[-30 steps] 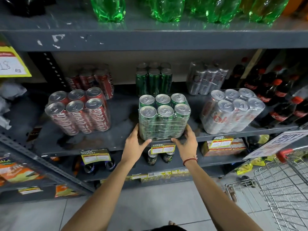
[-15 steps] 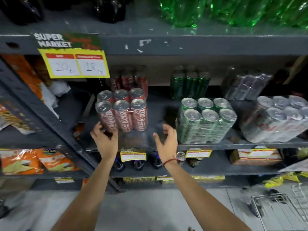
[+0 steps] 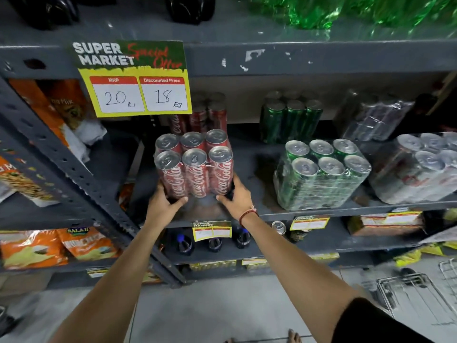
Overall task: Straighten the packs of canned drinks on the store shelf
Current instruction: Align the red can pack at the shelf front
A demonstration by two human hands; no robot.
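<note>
A shrink-wrapped pack of red cola cans (image 3: 195, 167) stands on the grey metal shelf (image 3: 247, 169), front face toward me. My left hand (image 3: 163, 206) grips its lower left corner and my right hand (image 3: 237, 196) grips its lower right corner. To the right a pack of green cans (image 3: 321, 174) stands near the shelf's front edge. Further right a pack of silver cans (image 3: 420, 167) leans, partly cut off by the frame. Behind these stand a second red pack (image 3: 200, 115), a second green pack (image 3: 289, 120) and a second silver pack (image 3: 371, 117).
A yellow price sign (image 3: 136, 82) hangs from the upper shelf edge above the red packs. A slanted shelf upright (image 3: 74, 169) runs at the left, with orange snack bags (image 3: 57, 246) beyond it. Green bottles (image 3: 346, 8) stand above. A wire trolley (image 3: 415, 293) sits at the lower right.
Both hands have closed in on the front red pack and now hold its lower corners; half a second ago they hovered open near it. A second ago they held the green pack.
</note>
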